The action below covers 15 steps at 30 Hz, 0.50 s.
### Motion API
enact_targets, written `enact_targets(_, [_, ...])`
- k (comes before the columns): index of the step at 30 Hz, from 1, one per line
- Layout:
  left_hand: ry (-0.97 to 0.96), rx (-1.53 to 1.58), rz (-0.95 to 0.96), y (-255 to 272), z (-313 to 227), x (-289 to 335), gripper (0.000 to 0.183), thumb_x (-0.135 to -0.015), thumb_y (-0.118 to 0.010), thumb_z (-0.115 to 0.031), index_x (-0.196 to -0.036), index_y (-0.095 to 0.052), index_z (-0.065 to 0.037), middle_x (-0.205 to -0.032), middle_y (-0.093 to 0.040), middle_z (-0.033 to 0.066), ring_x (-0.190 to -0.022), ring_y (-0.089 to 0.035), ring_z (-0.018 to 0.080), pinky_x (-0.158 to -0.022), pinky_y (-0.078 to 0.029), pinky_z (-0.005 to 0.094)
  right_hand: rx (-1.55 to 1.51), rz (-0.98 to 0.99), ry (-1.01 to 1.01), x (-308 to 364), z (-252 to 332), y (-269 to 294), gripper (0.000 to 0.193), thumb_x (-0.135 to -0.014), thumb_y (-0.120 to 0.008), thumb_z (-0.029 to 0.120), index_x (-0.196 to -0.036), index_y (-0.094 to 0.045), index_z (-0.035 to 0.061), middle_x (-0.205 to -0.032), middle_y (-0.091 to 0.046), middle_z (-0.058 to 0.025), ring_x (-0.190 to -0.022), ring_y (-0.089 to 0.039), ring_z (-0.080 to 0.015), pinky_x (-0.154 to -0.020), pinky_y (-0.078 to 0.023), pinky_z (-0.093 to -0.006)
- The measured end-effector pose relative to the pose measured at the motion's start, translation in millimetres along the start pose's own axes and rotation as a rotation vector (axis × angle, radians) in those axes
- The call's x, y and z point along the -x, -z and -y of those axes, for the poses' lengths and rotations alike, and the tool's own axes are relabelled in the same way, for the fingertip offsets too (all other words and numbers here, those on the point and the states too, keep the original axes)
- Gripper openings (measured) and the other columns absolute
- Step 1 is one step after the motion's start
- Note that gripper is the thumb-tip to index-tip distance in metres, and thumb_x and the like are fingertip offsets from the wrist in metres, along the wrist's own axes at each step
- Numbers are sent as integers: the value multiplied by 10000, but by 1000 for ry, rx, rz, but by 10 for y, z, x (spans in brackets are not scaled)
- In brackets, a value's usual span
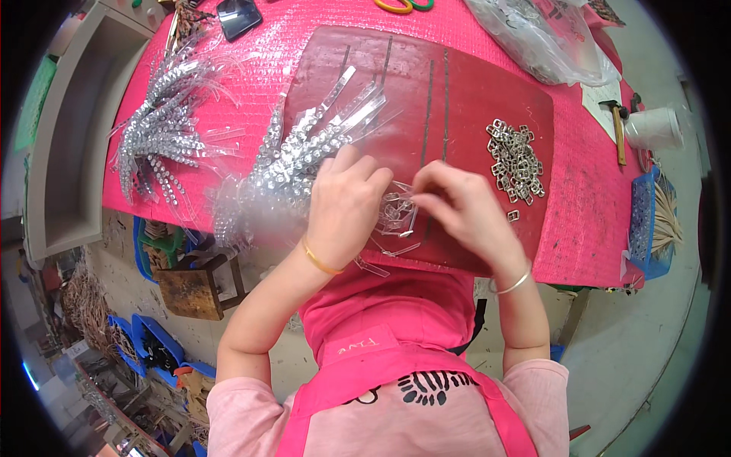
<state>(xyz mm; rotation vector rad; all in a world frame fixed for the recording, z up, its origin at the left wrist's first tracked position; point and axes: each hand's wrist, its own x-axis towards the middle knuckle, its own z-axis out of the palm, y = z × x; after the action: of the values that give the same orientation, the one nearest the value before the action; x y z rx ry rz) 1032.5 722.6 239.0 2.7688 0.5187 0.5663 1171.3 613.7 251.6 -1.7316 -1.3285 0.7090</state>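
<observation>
On the dark red mat [480, 87], a bunch of clear plastic straps set with silver rhinestones [293, 164] spreads out to the left of my left hand [346, 202]. That hand is closed, its fingers curled over clear strap ends. My right hand [474, 213] pinches thumb against fingertips close beside it; whatever sits in the pinch is too small to make out. Between and below the hands lies a tangle of clear strap ends [396, 213] with small metal bits. Right of the right hand is a pile of small silver buckles [516, 161], with one loose buckle [513, 216] just below.
A second rhinestone strap bundle [156, 129] lies at the left on the pink table cover [582, 221]. At the far edge are a phone [238, 18], scissors handles [394, 6] and a plastic bag [541, 46]. A hammer [617, 131], white spool [655, 128] and blue basket [647, 236] stand right.
</observation>
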Motion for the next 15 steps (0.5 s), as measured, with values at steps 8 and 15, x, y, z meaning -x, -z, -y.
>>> enact_targets(8, [-23,287,-73,43,-54,-154,58,-684,-612,-40,-734,-582,-43,-676,-565,75,-651,-541,216,-589,-427,307,764,-223,-116,-355,-588,764,142,-672,-638,83,-759,-548,16,-764,-503,-116,-823,-485,-273,-729,-395,-346])
enact_targets(15, [429,840,177,190,29,-320,133,-758,-574,-73,-838,-593,31,-744,-611,31,-671,-534,60,-606,-420,204,30,-275,-200,-201,-384,625,102,-714,-620,54,-810,-616,19,-718,-575,-52,-645,-530,-139,-601,-429,-252])
